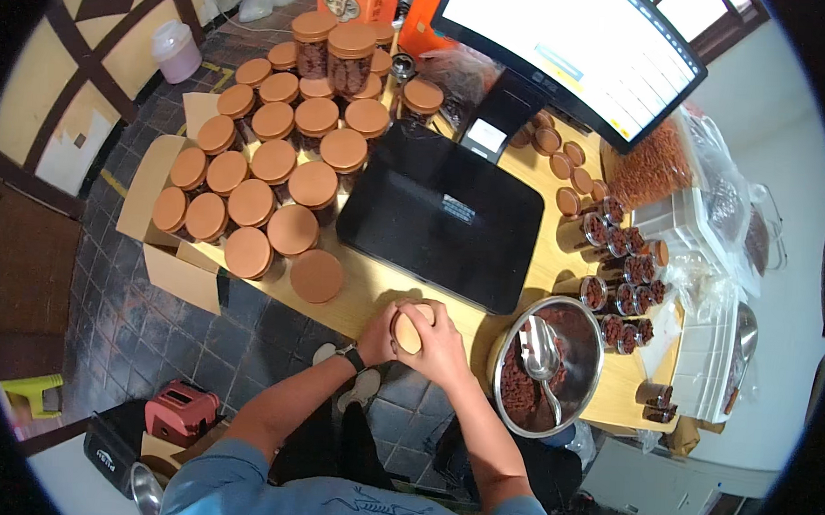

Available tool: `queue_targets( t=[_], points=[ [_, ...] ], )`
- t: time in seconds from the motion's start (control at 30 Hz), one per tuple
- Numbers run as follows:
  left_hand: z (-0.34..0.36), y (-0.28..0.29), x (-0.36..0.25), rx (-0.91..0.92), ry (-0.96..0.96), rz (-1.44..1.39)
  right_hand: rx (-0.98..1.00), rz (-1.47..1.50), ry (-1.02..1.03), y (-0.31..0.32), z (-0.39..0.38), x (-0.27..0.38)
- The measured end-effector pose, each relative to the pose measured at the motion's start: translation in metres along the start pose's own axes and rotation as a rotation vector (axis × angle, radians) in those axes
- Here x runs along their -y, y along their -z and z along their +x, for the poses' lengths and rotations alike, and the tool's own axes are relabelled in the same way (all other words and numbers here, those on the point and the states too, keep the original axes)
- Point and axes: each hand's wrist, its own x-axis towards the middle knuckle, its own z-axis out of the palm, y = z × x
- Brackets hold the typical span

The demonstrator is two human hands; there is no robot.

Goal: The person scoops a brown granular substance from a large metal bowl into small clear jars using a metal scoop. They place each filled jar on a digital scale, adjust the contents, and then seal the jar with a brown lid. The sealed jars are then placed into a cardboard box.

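Both of my hands are closed around one jar (pixel 411 329) with a copper-coloured lid, just over the table's front edge. My left hand (pixel 378 334) wraps its side, and my right hand (pixel 441 345) grips the lid and the opposite side. Most of the jar's body is hidden by my fingers. To the right stands a steel bowl (pixel 592 381) of dark reddish-brown crumbly food, with a metal scoop (pixel 542 353) and a spoon (pixel 551 403) lying in it. Many lidded jars (pixel 273 162) crowd the table's left side, a few of them stacked.
A black flat-based device (pixel 443 212) with a lit monitor (pixel 573 47) fills the table's middle. Open filled jars (pixel 593 292) and loose lids (pixel 580 180) are on the right, near white plastic bins (pixel 706 357). A cardboard box (pixel 183 278) lies beside the table's left edge.
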Motion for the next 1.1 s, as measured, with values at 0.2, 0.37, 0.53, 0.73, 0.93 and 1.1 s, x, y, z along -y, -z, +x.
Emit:
queue_targets(
  t=[0.2,0.37,0.53,0.73,0.93,1.1],
  points=[
    [-0.003,-0.002,0.002,0.010,-0.077,0.002,0.035,-0.037,-0.024,0.004,-0.011,0.000],
    [-0.004,0.003,-0.011,-0.013,-0.113,0.057,-0.002,-0.036,0.032,0.007,-0.017,0.002],
    [-0.014,-0.007,0.004,0.138,0.146,-0.080,0.053,0.037,-0.091,0.005,-0.022,-0.009],
    [-0.013,0.004,-0.079,0.022,0.230,-0.891,-0.066,0.465,-0.090,0.092,-0.035,0.015],
    [-0.014,0.017,-0.212,0.008,0.492,-1.164,-0.090,0.377,0.118,0.169,-0.040,0.065],
    [-0.026,0.042,-0.274,0.340,0.796,-1.578,0.108,0.168,0.683,0.222,-0.041,0.088]
  ],
)
